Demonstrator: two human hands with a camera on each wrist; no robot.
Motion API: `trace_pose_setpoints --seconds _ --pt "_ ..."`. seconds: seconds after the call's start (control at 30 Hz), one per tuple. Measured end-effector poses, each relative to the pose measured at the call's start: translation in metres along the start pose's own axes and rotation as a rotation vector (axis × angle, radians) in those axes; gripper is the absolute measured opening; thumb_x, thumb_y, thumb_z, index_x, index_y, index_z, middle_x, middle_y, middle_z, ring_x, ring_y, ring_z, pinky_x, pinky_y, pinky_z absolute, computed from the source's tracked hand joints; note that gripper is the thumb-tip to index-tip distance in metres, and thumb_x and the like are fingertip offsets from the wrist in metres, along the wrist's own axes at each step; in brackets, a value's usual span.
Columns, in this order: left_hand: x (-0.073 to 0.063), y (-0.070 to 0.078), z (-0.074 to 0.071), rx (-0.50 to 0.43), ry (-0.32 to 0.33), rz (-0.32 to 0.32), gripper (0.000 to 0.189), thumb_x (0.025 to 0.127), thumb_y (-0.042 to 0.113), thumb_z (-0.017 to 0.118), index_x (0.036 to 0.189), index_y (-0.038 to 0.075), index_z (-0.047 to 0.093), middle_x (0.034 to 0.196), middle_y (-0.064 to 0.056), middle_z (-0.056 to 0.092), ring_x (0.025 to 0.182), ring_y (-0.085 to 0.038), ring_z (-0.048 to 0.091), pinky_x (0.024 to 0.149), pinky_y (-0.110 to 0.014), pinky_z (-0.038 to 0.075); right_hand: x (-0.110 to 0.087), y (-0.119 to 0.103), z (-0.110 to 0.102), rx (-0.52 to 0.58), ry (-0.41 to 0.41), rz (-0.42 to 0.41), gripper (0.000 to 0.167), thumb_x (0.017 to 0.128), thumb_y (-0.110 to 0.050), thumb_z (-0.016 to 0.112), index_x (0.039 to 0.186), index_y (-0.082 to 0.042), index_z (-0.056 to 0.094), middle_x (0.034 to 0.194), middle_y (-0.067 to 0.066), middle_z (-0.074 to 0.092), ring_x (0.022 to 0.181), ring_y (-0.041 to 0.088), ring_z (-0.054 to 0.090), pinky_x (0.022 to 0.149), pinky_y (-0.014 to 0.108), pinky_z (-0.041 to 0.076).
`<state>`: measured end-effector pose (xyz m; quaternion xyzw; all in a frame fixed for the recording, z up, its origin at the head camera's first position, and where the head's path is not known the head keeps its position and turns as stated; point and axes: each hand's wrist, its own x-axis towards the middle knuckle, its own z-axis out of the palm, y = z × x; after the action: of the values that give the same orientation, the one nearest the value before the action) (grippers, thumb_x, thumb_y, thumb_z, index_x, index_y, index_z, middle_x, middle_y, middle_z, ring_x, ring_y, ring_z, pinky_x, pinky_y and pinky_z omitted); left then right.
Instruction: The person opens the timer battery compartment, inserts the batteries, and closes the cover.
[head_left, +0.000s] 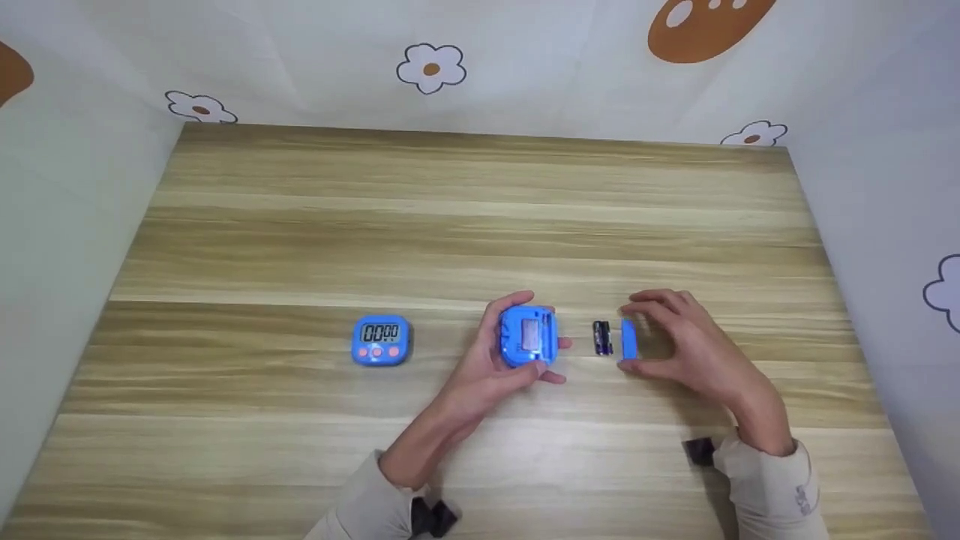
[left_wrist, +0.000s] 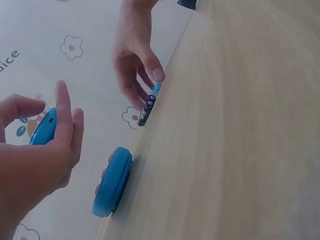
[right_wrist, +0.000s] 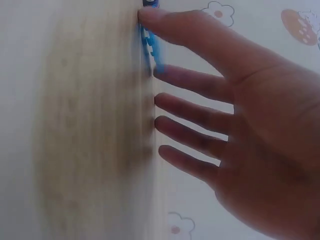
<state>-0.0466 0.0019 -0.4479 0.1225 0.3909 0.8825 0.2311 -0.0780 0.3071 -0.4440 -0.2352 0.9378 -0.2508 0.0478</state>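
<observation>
at the counter [head_left: 480,225], our left fingers [head_left: 517,381] grip a timer [head_left: 529,335], our right fingers [head_left: 651,367] pinch a cover [head_left: 629,340]; the cover bumping the batteries [head_left: 602,338] could roll them away.

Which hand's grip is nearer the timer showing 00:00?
Left. The left grip holds the open-backed timer, right of the 00:00 timer; the right grip is farther right, past the batteries, at the blue cover.
</observation>
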Motion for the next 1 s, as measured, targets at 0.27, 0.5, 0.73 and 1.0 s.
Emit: trace_pose_setpoints --seconds 0.27,0.5,0.73,1.0 --pt "-0.001 -0.001 0.002 0.009 -0.016 0.006 0.075 0.087 -0.019 0.053 0.148 0.017 0.027 0.149 -0.022 0.027 0.125 -0.045 0.048 0.087 -0.061 0.050 0.009 -0.012 0.009 -0.053 -0.008 -0.037 0.052 0.078 -0.042 0.082 0.122 -0.018 0.066 0.138 0.003 0.050 0.126 0.024 0.042 0.102 0.052 0.036" --pt "-0.001 -0.004 0.002 0.032 -0.029 0.028 0.073 0.087 -0.020 0.051 0.147 0.015 0.027 0.149 -0.025 0.026 0.124 -0.046 0.048 0.084 -0.061 0.051 0.011 -0.018 0.009 -0.055 0.136 -0.116 0.049 0.076 -0.036 0.085 0.115 -0.013 0.068 0.129 0.002 0.058 0.119 0.020 0.047 0.100 0.043 0.038" --pt "-0.002 -0.006 0.003 0.077 -0.004 0.015 0.069 0.092 -0.012 0.055 0.148 0.012 0.024 0.147 -0.019 0.030 0.124 -0.050 0.045 0.085 -0.062 0.050 0.014 -0.067 0.011 0.158 0.254 -0.269 0.053 0.075 -0.027 0.086 0.123 -0.017 0.066 0.128 -0.004 0.058 0.117 0.017 0.051 0.100 0.029 0.043" --pt "-0.002 -0.009 0.004 0.096 -0.021 0.017 0.069 0.092 -0.009 0.058 0.148 0.012 0.023 0.142 -0.020 0.032 0.103 -0.045 0.059 0.086 -0.064 0.049 0.019 -0.086 0.022 0.129 0.298 -0.390 0.057 0.072 -0.025 0.088 0.124 -0.012 0.068 0.121 -0.001 0.062 0.109 0.018 0.056 0.091 0.024 0.047"
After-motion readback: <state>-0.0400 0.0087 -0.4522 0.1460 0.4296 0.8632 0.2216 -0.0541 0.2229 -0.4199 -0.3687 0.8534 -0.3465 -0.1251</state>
